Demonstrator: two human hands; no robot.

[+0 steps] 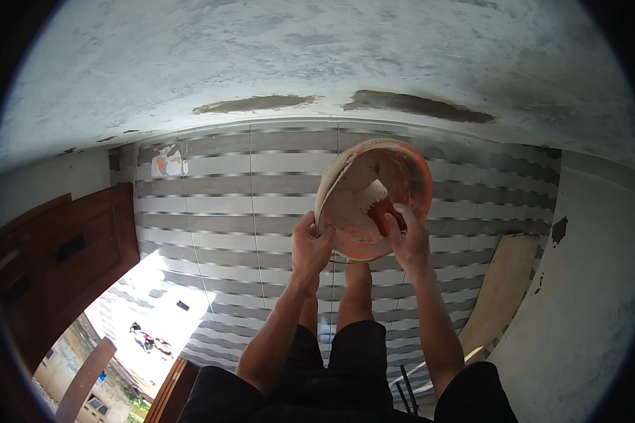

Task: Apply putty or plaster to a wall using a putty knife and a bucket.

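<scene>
A round orange plastic bucket, tilted so that its mouth faces me, is held up off the floor. Cream-coloured paint or filler coats its inside and much of its rim. My left hand pinches the bucket's left rim between thumb and fingers. Inside the mouth, my right hand grips a red tool with a broad end, which looks like a wide brush or a scraper. Its far end is covered in the cream material and meets the coated inner surface. The exact shape of that end is hidden.
A mottled white wall ahead has two bare grey patches low down. The tiled floor is striped; whitish scraps lie at its far left. A wooden door stands left, beside a sunlit opening. A board leans at right.
</scene>
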